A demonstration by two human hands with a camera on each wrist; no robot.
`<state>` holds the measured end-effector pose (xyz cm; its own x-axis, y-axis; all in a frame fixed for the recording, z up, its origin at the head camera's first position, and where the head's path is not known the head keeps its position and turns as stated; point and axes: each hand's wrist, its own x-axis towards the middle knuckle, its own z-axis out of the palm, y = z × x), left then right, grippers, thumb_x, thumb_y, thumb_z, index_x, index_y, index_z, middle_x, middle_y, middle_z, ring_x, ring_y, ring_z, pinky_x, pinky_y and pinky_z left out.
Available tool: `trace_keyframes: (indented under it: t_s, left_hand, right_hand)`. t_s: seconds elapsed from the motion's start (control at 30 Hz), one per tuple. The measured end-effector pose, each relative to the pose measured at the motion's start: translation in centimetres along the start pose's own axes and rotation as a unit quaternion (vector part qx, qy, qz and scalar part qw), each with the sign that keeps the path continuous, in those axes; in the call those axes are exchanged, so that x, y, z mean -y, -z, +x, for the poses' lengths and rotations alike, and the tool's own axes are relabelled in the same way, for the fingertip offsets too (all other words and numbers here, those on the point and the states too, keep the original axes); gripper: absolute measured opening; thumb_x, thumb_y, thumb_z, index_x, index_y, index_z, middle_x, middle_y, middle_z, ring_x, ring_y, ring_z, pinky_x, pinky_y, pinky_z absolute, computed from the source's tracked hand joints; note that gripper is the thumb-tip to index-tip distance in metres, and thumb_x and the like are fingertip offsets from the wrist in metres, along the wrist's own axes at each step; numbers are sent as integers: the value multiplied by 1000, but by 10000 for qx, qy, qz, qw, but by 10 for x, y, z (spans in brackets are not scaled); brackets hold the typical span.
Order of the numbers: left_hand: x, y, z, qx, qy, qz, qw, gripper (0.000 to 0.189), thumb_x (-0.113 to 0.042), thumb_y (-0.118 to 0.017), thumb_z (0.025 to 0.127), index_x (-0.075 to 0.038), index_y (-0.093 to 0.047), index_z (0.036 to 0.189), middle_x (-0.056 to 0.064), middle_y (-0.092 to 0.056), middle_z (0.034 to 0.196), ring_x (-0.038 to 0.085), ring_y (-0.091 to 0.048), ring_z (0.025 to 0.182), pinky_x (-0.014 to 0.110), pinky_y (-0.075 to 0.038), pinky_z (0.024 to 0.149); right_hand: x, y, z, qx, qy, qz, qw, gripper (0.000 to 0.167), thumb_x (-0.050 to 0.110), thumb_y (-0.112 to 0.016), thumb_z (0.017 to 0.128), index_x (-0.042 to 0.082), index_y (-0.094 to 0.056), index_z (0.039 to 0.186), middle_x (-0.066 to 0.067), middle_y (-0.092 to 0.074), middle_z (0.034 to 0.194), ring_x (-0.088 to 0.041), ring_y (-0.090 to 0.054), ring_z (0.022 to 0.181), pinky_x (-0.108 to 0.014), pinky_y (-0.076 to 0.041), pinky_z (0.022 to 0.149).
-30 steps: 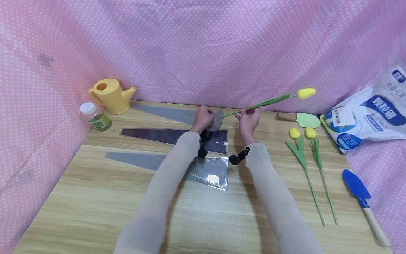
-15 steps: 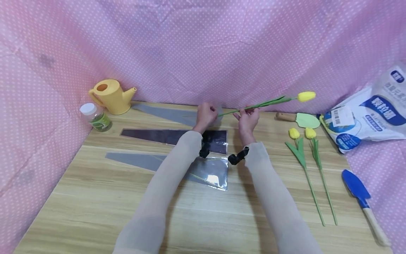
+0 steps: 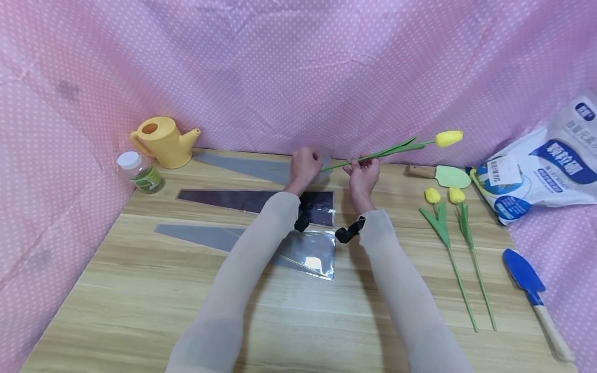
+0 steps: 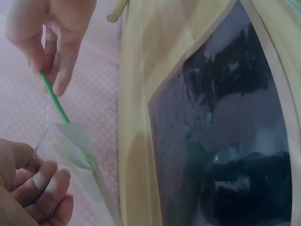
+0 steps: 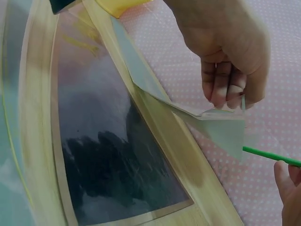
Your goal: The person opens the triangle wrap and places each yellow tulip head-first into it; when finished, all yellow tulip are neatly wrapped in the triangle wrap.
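In the head view, my left hand (image 3: 304,168) pinches the open end of a grey translucent flower sleeve (image 3: 247,167) at the back of the table. That end is lifted, as the right wrist view shows of the sleeve (image 5: 225,132). My right hand (image 3: 365,178) holds a yellow artificial tulip (image 3: 449,138) by its green stem, bloom pointing right. In the left wrist view the stem (image 4: 57,103) runs into the sleeve mouth (image 4: 77,141), and a bit of green shows through the film. Fingers of the left hand (image 4: 40,193) curl at the film's edge.
Nearer lie a dark sleeve (image 3: 219,199) and another grey sleeve (image 3: 196,233). Two yellow tulips (image 3: 450,243), a green trowel (image 3: 452,176), a blue trowel (image 3: 524,272) and a white bag (image 3: 550,166) are right. A yellow watering can (image 3: 165,145) and jar (image 3: 142,173) stand left.
My left hand has risen slightly away from me and to the right, lifting the sleeve's mouth. The tulip has shifted slightly left toward the sleeve with my right hand.
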<state>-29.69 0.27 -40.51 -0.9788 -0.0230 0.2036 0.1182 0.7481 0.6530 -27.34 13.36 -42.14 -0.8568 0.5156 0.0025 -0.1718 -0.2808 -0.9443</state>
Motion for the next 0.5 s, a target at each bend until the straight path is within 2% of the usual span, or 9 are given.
trace_keyframes:
  t_s: [0.07, 0.13, 0.23, 0.33, 0.37, 0.47, 0.5]
  left_hand:
    - [-4, 0, -1, 65, -45, 22, 10000, 14, -8, -64, 89, -5, -75, 80, 8, -76, 82, 21, -67, 73, 31, -54, 66]
    - [-8, 0, -1, 129, -105, 34, 9999, 13, -9, -64, 89, -6, -75, 84, 8, -77, 85, 21, -69, 75, 31, -55, 68]
    - [-13, -2, -1, 174, -205, 63, 9996, 12, -10, -65, 90, -6, -76, 87, 8, -77, 88, 22, -71, 79, 31, -56, 72]
    - [-14, -3, -1, 130, -275, 112, 9995, 12, -10, -65, 88, -7, -77, 86, 7, -77, 87, 22, -72, 81, 31, -57, 73]
    - [-14, -4, -1, 106, -279, 99, 9995, 13, -10, -65, 88, -6, -77, 85, 7, -77, 87, 23, -72, 80, 32, -57, 72]
    - [-12, -5, -1, 95, -250, 22, 9996, 13, -10, -65, 88, -6, -77, 84, 8, -77, 86, 23, -71, 79, 32, -56, 70]
    - [-11, -5, -1, 96, -238, -6, 9997, 13, -10, -65, 88, -6, -76, 83, 9, -77, 86, 23, -71, 78, 32, -56, 69]
  right_hand:
    - [0, -1, 0, 48, -32, -13, 10000, 32, -14, -52, 93, -17, -41, 123, -7, -51, 96, -22, -59, 91, -23, -60, 71]
    - [0, -1, -1, 135, -73, -104, 9998, 36, -13, -54, 92, -17, -41, 125, -8, -54, 96, -19, -59, 87, -23, -60, 72]
    - [-1, -2, -1, 280, -83, -320, 9991, 38, -13, -57, 91, -12, -43, 126, -8, -59, 93, -15, -60, 82, -26, -60, 73]
    - [-1, -2, -2, 330, -15, -576, 9978, 45, -10, -61, 90, -5, -40, 130, -10, -62, 93, -19, -63, 85, -34, -61, 76]
    - [-1, -1, -2, 342, -17, -618, 9975, 48, -7, -62, 91, -3, -39, 132, -14, -64, 97, -21, -65, 88, -37, -62, 77]
    - [2, 2, -2, 383, -111, -657, 9970, 51, 2, -61, 96, -1, -34, 139, -25, -66, 115, -27, -67, 97, -35, -62, 76]
    - [3, 3, -1, 387, -128, -657, 9970, 49, 6, -60, 98, -1, -35, 139, -25, -65, 118, -28, -67, 99, -34, -62, 75]
